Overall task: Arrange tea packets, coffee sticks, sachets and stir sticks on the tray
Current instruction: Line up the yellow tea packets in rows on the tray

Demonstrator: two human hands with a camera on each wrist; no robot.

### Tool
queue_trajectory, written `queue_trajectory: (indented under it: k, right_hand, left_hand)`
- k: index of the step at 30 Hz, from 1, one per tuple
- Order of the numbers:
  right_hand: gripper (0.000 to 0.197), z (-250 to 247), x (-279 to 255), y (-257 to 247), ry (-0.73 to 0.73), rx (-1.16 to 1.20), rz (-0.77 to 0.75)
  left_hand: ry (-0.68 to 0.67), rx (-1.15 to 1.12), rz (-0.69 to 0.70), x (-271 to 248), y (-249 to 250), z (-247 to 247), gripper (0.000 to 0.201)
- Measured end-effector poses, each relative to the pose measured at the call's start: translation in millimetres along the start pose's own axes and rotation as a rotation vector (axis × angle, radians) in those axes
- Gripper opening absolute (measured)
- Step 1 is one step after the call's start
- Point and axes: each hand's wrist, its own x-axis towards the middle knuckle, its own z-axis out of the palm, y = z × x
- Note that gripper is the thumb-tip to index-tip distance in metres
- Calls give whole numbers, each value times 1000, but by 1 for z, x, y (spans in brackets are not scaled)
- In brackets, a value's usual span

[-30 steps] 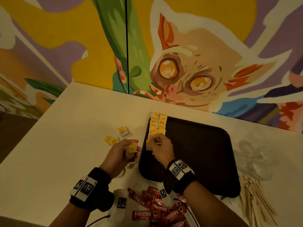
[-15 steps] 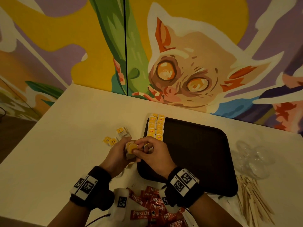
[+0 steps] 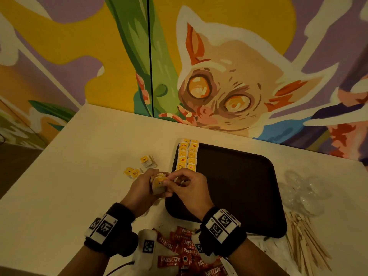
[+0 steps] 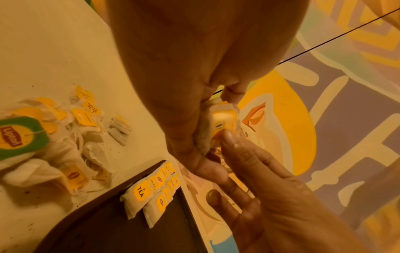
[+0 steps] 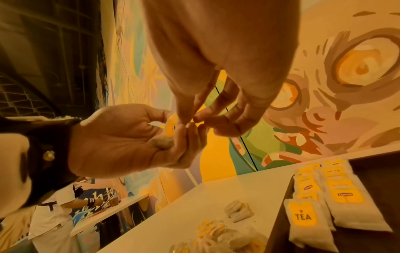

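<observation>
My left hand grips a small stack of tea bags just left of the dark tray. My right hand pinches the yellow tag of the top bag between thumb and forefinger. In the left wrist view the stack of tea bags shows with a right fingertip on it. The right wrist view shows my right hand meeting the left hand. Two rows of tea bags lie along the tray's left edge.
Loose tea bags lie on the table left of the tray. Red coffee sticks are heaped near my wrists. Wooden stir sticks and clear plastic items lie right of the tray. A person stands at a far table.
My right hand has left the tea rows on the tray and come back to the left hand, where it now pinches the top bag of the held stack.
</observation>
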Motion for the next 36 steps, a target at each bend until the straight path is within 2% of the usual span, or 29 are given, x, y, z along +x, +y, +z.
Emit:
queue_trajectory:
  k: [7,11,14,18,20,22,26,31,36]
  right_hand:
    - [7,-5,-2,-4,-105,71,-16]
    - [11,-10,-1,-8,-103,139,5]
    - [13,-14,0,-9,-85,213,47]
    - [21,-21,0,-10,-94,293,74]
    - [23,-23,0,-11,-103,309,71]
    - [25,-26,-1,-12,-112,310,68]
    - [25,-28,-3,-13,-131,310,51]
    - [28,-37,-7,-14,-223,177,23]
    - [27,-41,-10,-13,-228,36,-78]
  left_hand:
    - [32,22,-10,1,-2,-5,40]
    - [93,-8,-2,1,0,-4,32]
    - [64,46,40,1,3,-8,27]
    - [-24,151,151,-1,8,-14,27]
    - [-51,300,234,-1,10,-16,21]
    - [-48,457,313,-2,12,-15,11]
    - [-41,637,482,-4,18,-9,5]
    - [-123,871,713,-7,26,-9,6]
    - [-164,1033,798,-9,34,-12,9]
